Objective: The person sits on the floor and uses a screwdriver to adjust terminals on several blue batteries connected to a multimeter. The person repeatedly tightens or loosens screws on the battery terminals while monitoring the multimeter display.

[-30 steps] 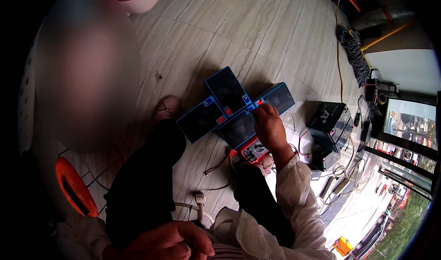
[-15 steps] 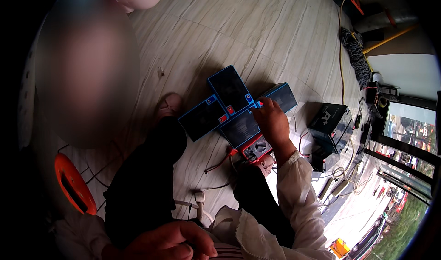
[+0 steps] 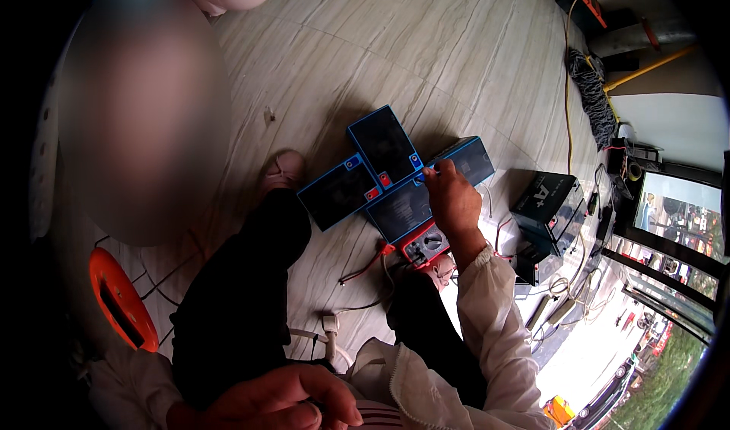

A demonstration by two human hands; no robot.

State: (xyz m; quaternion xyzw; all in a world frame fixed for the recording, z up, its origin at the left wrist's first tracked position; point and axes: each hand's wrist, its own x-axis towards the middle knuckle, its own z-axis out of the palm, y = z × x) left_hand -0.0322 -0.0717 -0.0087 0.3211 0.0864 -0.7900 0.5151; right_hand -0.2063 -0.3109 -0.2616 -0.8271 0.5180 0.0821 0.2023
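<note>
Several black box batteries with blue edges lie close together on the floor: one farthest off [image 3: 384, 137], one at the left [image 3: 334, 198], one nearer me [image 3: 399, 211] and one at the right [image 3: 468, 160]. Red and blue terminal patches mark their corners. Over the junction of the near and right ones is my right hand [image 3: 456, 202], its thumb and fingers pinched together beside a terminal; what they grip is hidden. A red-cased multimeter [image 3: 426, 244] with a dial lies just below that hand. My left hand [image 3: 281, 396] rests at my lap, fingers curled, their contents unclear.
Larger black batteries [image 3: 544, 202] stand at the right among tangled cables [image 3: 570, 285]. A red lead [image 3: 365, 266] lies by my foot. An orange oval object with a slot [image 3: 122, 301] is at the left, near a blurred person. A grey mop [image 3: 589, 99] lies far right.
My right hand's fingertips have drawn slightly to the right and look more tightly pinched. The view has shifted a little. The batteries and my left hand stay in place.
</note>
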